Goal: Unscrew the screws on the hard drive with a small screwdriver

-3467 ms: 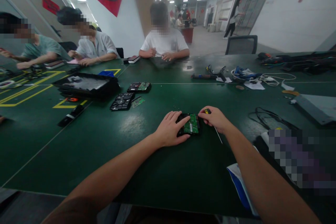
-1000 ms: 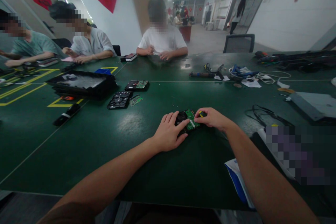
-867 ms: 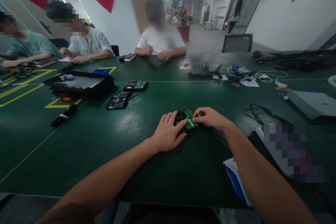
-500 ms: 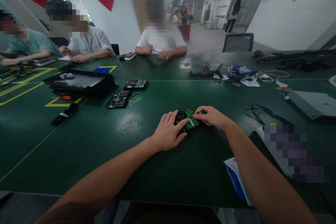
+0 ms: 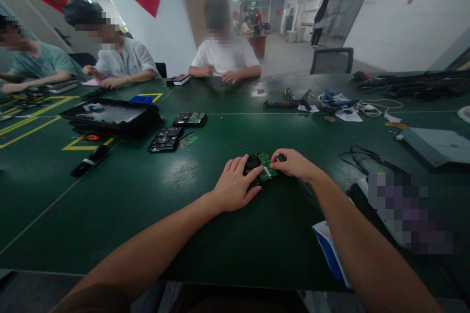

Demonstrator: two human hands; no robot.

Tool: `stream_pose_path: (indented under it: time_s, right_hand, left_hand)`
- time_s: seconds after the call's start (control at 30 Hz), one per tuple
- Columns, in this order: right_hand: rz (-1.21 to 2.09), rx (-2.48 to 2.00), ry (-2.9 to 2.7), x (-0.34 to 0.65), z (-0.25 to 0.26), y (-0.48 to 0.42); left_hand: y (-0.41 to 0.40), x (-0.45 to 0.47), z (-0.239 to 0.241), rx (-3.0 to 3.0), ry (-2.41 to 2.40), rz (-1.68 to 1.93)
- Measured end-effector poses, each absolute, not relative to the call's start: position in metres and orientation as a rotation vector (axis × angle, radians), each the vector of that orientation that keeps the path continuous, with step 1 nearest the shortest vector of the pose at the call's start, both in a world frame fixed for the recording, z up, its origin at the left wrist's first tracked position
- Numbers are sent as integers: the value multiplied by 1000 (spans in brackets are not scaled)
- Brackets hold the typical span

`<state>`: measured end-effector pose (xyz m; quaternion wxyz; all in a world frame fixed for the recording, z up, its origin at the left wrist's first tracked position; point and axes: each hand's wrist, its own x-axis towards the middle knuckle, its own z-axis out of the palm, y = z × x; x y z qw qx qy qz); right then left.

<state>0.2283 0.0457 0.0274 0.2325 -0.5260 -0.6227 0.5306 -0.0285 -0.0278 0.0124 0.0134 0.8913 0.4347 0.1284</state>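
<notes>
A hard drive (image 5: pixel 254 162) lies on the green table, its green circuit board (image 5: pixel 267 171) facing up. My left hand (image 5: pixel 237 183) spans the drive's left end, thumb at the near side and fingers toward the far side, with the index finger on the board. At the board's right edge, my right hand (image 5: pixel 290 162) pinches a small screwdriver (image 5: pixel 280 157) with a yellow and black handle. My fingers hide its tip. Several tiny screws (image 5: pixel 242 146) lie just beyond the drive.
Two more hard drives (image 5: pixel 190 118) (image 5: pixel 165 140) and a loose circuit board (image 5: pixel 188 140) lie to the left, near a black tray (image 5: pixel 110 112). At right are a blue-white packet (image 5: pixel 328 249), a grey box (image 5: pixel 436 146) and cables (image 5: pixel 374 105). Other people sit across the table.
The screwdriver's handle has turned slightly in my right fingers, which have shifted a little. My left hand and the hard drive stay in place.
</notes>
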Motion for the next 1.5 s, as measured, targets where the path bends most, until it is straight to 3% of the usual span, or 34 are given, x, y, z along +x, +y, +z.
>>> stream_pose_path:
  time_s: [0.67, 0.9, 1.07, 1.17, 1.27, 1.5]
  right_hand:
    - [1536, -1366, -1537, 227, 24, 48]
    - [1173, -1275, -1268, 230, 33, 54]
    - [254, -1216, -1583, 224, 47, 38]
    - [0, -1135, -1614, 219, 46, 34]
    - [-58, -1100, -1661, 216, 37, 41]
    - [146, -1142, -1982, 215, 28, 47]
  left_hand:
    - [-27, -29, 9, 2788, 1353, 421]
    - [-26, -29, 10, 2773, 1337, 433]
    - [-28, -28, 11, 2760, 1343, 448]
    - [-28, -27, 10, 2760, 1341, 483]
    - [-27, -27, 9, 2770, 1356, 491]
    - [-28, -15, 8, 2769, 1453, 451]
